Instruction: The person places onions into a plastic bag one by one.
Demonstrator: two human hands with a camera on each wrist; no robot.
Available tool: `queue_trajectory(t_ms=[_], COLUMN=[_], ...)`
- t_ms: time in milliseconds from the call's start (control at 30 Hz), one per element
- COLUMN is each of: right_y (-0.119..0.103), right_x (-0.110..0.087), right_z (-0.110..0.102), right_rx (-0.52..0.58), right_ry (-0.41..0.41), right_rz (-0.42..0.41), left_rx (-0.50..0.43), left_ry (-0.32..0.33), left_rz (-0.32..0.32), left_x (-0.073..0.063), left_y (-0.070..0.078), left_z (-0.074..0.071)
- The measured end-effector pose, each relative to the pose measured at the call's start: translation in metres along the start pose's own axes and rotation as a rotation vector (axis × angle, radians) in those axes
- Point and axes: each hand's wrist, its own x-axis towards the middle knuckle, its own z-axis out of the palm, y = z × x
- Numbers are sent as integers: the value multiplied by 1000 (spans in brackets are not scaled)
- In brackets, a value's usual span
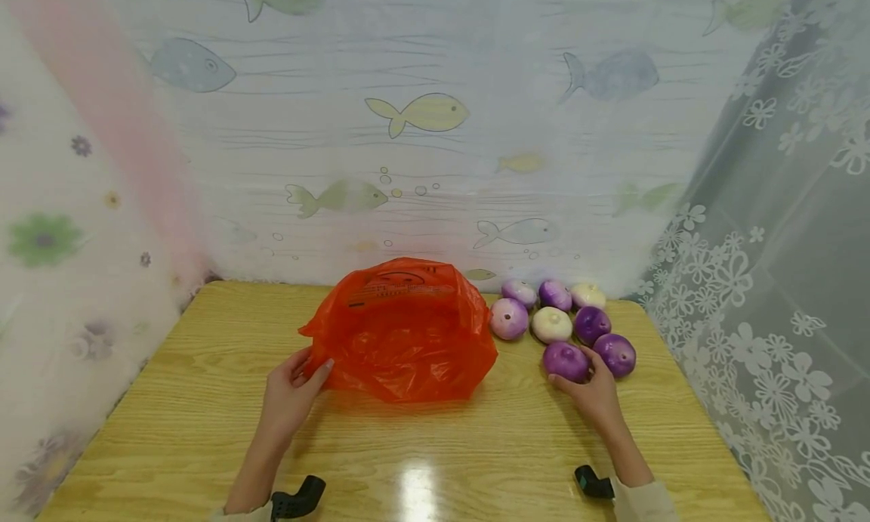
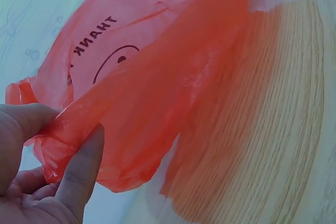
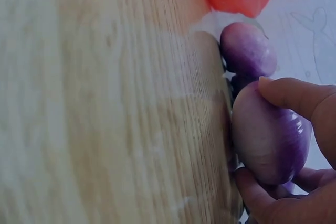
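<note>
In the head view, the black print [image 1: 408,289] on the translucent red plastic bag [image 1: 408,356] is too small to read; the bottom edge crops both cream sleeves [image 1: 642,505]. In the right wrist view, the rounded purple-and-white onion [image 3: 268,140] mostly hides a darker onion [image 3: 241,82]; the right edge cuts the right grip [image 3: 310,203].

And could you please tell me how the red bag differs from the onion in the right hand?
The red bag is thin and see-through, while the onion is round and purple. The bag is much larger than the onion. The left hand pinches the bag by its edge, whereas the right hand grips the onion around its sides. Both have shiny surfaces.
</note>
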Motion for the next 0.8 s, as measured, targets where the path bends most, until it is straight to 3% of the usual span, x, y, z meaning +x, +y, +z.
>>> queue_trajectory(t_ms=[300, 600, 800], right_y=[-3, -8, -16], right_x=[-8, -18, -24], right_z=[-1, 1, 3], right_rx=[-1, 66, 121], right_ry=[55, 83, 74], right_rz=[-1, -76, -70], left_rx=[-41, -73, -78], left_ry=[66, 86, 99], left_rz=[15, 18, 26], left_x=[2, 5, 5], left_y=[3, 3, 2], left_z=[11, 16, 19])
